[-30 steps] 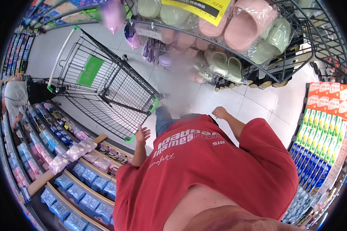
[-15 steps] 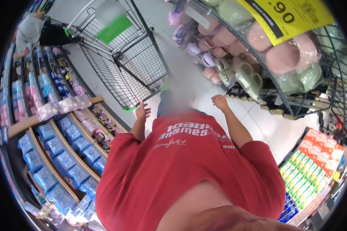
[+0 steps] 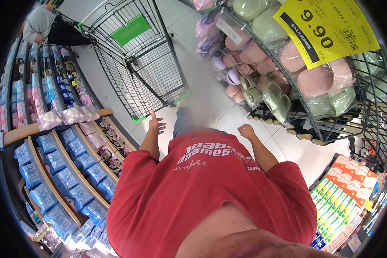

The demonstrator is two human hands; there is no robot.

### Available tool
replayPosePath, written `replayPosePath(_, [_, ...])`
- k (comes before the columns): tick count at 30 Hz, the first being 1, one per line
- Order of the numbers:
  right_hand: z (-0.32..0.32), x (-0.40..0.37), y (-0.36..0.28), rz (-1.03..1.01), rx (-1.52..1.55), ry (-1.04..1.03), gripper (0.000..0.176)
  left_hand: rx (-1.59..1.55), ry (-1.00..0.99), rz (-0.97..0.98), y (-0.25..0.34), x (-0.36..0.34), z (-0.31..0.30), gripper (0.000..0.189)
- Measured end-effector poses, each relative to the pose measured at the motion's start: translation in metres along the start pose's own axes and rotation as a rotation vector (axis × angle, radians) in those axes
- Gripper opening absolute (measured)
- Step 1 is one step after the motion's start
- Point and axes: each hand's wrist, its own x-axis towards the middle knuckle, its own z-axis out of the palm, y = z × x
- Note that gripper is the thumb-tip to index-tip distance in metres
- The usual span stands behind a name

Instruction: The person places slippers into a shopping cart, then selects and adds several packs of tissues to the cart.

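My left hand (image 3: pixel 157 124) hangs at the left of my red shirt (image 3: pixel 215 176), its fingers apart and nothing in it. The near end of a wire shopping cart (image 3: pixel 137 64) with green trim is just ahead of it, not touching. On the other side my right hand (image 3: pixel 246 131) hangs with its fingers curled in and no object visible in it. Wrapped green slippers (image 3: pixel 275 101) on a wire rack lie beyond and to the right of it.
Shelves at left hold blue packs (image 3: pixel 66 178) and pink packs (image 3: pixel 49 120). Another person (image 3: pixel 38 26) stands at the upper left. Pink slippers (image 3: pixel 316 79) fill the rack at right under a yellow price sign (image 3: pixel 327 32). Stacked boxes (image 3: pixel 335 206) stand at lower right.
The rack, slippers and price sign have shifted down in view, and the sign shows more fully. The cart sits slightly further left. My right hand is a little lower in view.
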Motion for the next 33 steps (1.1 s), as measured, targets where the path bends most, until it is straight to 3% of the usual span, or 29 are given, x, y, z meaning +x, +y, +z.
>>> replayPosePath(3, [-0.008,-0.007,0.024,-0.089,-0.244,-0.092,0.013,0.009,-0.019,-0.003,0.016,0.011,-0.007,0.099])
replayPosePath(5, [-0.008,-0.007,0.034,-0.03,-0.216,-0.073,0.012,0.065,0.007,-0.033,0.032,0.023,-0.015,0.095])
replayPosePath(7, [-0.009,-0.007,0.03,-0.041,-0.247,-0.068,0.016,0.327,0.205,0.024,0.054,0.044,-0.027,0.081])
replayPosePath(9, [-0.012,-0.002,0.012,0.025,-0.271,-0.073,0.019,0.811,0.736,0.373,0.075,0.017,-0.02,0.067])
replayPosePath(11, [-0.01,0.012,0.012,-0.255,-0.635,-0.095,0.024,0.998,0.887,0.612,0.089,0.007,-0.025,0.063])
replayPosePath(14, [0.004,0.035,0.011,-0.185,-0.563,0.023,0.012,1.009,0.882,0.971,0.077,0.045,-0.056,0.067])
replayPosePath(16, [-0.009,0.039,-0.017,-0.386,-0.677,0.048,0.013,1.029,0.829,1.051,0.101,0.063,-0.064,0.067])
replayPosePath(18, [-0.011,0.051,-0.029,-0.31,-0.59,0.06,0.013,1.006,0.509,0.666,0.132,0.056,-0.077,0.064])
replayPosePath(22, [-0.017,0.077,-0.054,-0.243,-0.521,0.115,0.016,1.151,0.559,0.507,0.172,0.041,-0.081,0.057])
replayPosePath(27, [-0.024,0.12,-0.091,-0.267,-0.749,-0.036,0.028,0.992,0.562,0.48,0.188,0.074,-0.095,0.058])
replayPosePath(28, [-0.024,0.13,-0.102,-0.294,-0.688,0.012,0.031,0.991,0.601,0.5,0.194,0.079,-0.097,0.058])
replayPosePath(29, [-0.027,0.143,-0.118,-0.191,-0.544,-0.118,0.032,0.993,0.637,0.518,0.2,0.08,-0.099,0.057])
replayPosePath(33, [-0.039,0.206,-0.193,-0.202,-0.509,-0.21,0.039,0.942,0.643,0.605,0.233,0.081,-0.109,0.057])
